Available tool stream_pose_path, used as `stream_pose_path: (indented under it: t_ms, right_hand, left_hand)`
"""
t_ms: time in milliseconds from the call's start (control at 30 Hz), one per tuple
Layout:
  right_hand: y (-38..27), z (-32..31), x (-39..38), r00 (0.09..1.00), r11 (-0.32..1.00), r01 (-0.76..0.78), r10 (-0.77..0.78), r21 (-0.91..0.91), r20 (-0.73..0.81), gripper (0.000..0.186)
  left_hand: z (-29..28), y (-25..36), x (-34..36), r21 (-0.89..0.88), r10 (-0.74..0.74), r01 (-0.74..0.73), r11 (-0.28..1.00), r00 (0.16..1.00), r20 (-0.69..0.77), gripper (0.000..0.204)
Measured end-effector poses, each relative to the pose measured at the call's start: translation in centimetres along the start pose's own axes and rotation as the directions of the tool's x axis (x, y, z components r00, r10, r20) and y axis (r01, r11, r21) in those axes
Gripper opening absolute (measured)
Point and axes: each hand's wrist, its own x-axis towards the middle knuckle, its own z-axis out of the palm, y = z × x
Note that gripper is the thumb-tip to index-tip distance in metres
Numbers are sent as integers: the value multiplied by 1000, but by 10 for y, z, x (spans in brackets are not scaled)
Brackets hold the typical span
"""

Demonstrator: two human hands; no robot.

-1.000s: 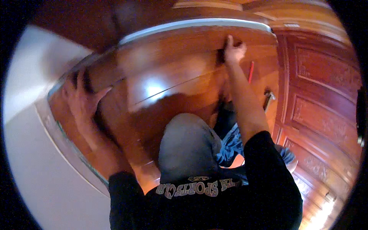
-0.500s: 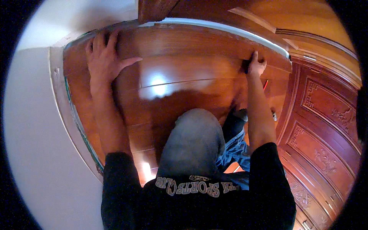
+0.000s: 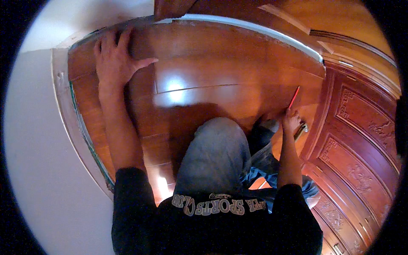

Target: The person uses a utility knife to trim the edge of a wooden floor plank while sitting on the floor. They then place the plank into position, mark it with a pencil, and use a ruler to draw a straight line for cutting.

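My left hand (image 3: 112, 59) lies flat on the reddish-brown wood floor planks (image 3: 204, 46) at the far left, its fingers spread and the thumb pointing right. At the right, my right hand (image 3: 291, 121) is low over the floor with its fingers curled in at the lower end of a thin red pencil (image 3: 294, 97). The pencil's other end points away from me. Just right of this hand is a small metallic object (image 3: 301, 131), partly hidden, its kind unclear.
A white wall (image 3: 38, 114) with a pale base strip runs down the left. A white strip (image 3: 250, 29) borders the far plank edge, under brown woodwork. Carved red wooden panels (image 3: 352, 127) stand at the right. My bent knee (image 3: 221, 144) is between my arms.
My right hand has left the far plank edge and come back toward me to the red pencil. My left hand stays in place on the planks.
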Motion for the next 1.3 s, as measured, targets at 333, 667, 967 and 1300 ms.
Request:
stream_pose_path:
  t_ms: [333,667,967,1300]
  right_hand:
    - [-12,-3,-6,993,900,-5,-48,435,111,64]
    - [-49,-28,-13,994,877,-100,72,470,76,89]
    - [-80,-56,-29,960,865,-250,281,434,-7,49]
    - [-64,-46,-41,958,827,-167,265,537,-109,35]
  left_hand:
    - [3,-7,-3,14,36,-36,999,998,-55,108]
    - [16,-18,4,-98,129,-137,986,988,-87,107]
    - [8,-8,29,-5,212,-213,977,976,-36,114]
    - [9,0,20,93,263,-263,960,965,12,107]
